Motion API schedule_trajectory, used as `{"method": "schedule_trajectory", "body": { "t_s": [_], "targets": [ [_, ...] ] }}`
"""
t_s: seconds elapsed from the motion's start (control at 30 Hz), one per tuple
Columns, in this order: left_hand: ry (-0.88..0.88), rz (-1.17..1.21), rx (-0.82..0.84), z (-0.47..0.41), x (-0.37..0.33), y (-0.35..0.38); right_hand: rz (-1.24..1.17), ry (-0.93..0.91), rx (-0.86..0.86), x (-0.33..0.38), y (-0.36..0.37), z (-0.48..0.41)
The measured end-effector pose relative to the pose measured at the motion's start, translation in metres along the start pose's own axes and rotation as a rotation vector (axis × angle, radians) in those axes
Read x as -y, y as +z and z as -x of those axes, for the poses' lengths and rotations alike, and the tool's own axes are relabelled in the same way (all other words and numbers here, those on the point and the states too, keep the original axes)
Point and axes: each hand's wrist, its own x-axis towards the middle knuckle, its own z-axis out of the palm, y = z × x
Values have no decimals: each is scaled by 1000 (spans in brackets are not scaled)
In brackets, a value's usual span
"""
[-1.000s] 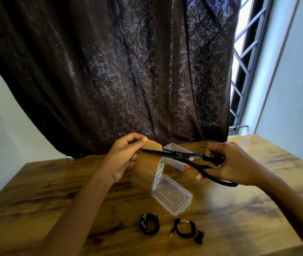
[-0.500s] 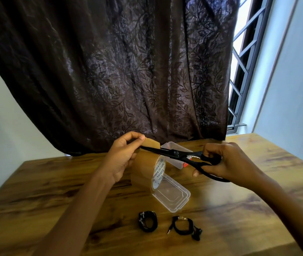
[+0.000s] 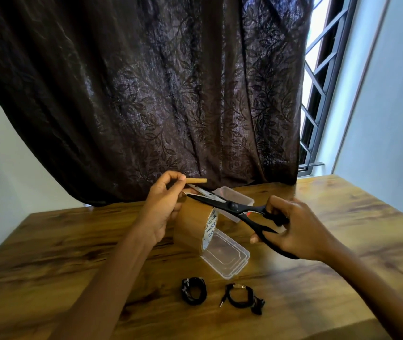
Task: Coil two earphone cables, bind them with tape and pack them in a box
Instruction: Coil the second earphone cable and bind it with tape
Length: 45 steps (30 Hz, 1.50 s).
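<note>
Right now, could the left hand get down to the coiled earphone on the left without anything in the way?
Probably yes, but not free-handed: the left hand pinches a cut tape strip. The left earphone coil lies in the open on the table, nearer than the tape roll, nothing over it.

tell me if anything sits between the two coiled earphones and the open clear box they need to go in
Nothing visible does. Both earphone coils lie on the table just in front of the open clear box, with bare wood between. The tape roll stands at the box's far left edge, off that path.
</note>
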Motion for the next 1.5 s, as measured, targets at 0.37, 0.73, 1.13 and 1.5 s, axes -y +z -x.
{"method": "schedule_trajectory", "body": {
  "t_s": [0.37,0.73,1.13,1.5],
  "targets": [
    [21,-76,-89,2,15,18,-179,114,-105,-12,26,37],
    [15,8,-59,4,27,32,-695,418,-206,-12,56,62],
    [46,-97,-113,6,49,28,-25,984,-66,-77,79,123],
    [2,-99,-89,13,58,35,342,941,-41,-81,93,132]
  ]
}}
